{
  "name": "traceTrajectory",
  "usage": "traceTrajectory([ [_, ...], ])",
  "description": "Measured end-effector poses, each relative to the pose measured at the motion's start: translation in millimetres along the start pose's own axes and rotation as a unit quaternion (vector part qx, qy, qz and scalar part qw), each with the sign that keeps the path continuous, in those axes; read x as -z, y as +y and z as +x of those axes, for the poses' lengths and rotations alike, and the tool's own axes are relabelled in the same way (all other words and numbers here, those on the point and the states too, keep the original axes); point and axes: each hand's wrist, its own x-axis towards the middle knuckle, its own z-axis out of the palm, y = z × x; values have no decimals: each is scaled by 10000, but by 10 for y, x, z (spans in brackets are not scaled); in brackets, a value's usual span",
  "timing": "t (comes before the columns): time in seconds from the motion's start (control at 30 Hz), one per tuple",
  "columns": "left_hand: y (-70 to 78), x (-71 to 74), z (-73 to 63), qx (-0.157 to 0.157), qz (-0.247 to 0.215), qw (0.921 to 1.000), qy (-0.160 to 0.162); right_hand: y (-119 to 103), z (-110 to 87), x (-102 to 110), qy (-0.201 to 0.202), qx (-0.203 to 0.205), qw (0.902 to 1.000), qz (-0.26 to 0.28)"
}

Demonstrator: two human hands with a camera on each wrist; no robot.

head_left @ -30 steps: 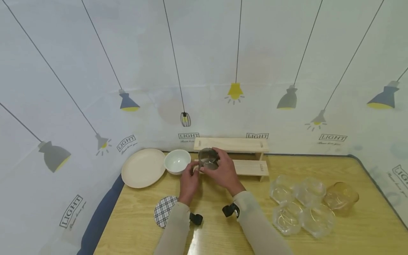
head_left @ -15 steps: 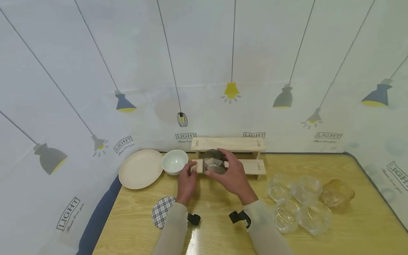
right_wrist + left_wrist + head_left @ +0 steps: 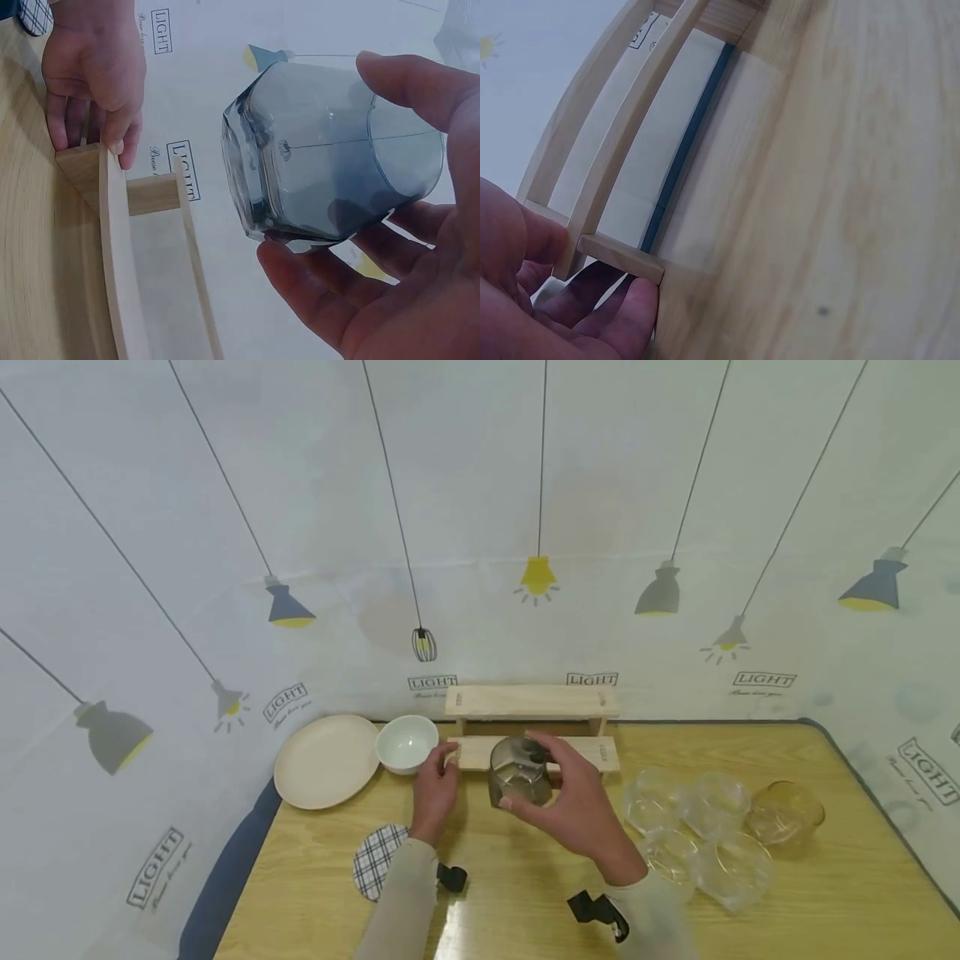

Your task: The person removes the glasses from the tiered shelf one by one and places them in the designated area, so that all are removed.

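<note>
A grey-tinted, faceted glass [image 3: 519, 774] is held in my right hand [image 3: 581, 806], with the thumb on one side and fingers on the other. In the right wrist view, the glass [image 3: 322, 154] is tipped on its side, in the air and apart from the shelf. My left hand [image 3: 433, 795] grips the left end of a two-tier wooden shelf [image 3: 532, 700] at the back of the table. Seen from the left wrist, its thumb and fingers curl round the shelf's end piece [image 3: 622, 256]; some fingertips are hidden behind the wood.
Left of the shelf stand a white bowl [image 3: 407, 745] and a cream oval plate [image 3: 327, 762]. A checked round mat [image 3: 377, 862] lies near the left forearm. On the right are several clear glasses [image 3: 652, 802] and an amber glass [image 3: 786, 814]. A printed backdrop [image 3: 480, 527] rises behind the table.
My right hand has drawn the grey glass away from the shelf, toward me and to the right. The left hand stays at the shelf's left end.
</note>
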Motion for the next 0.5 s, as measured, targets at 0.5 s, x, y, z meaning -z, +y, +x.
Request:
traceTrajectory([
  [0.5,-12,-2,2,56,59,10000,-11,26,-520,635,363,295,9972,-576],
])
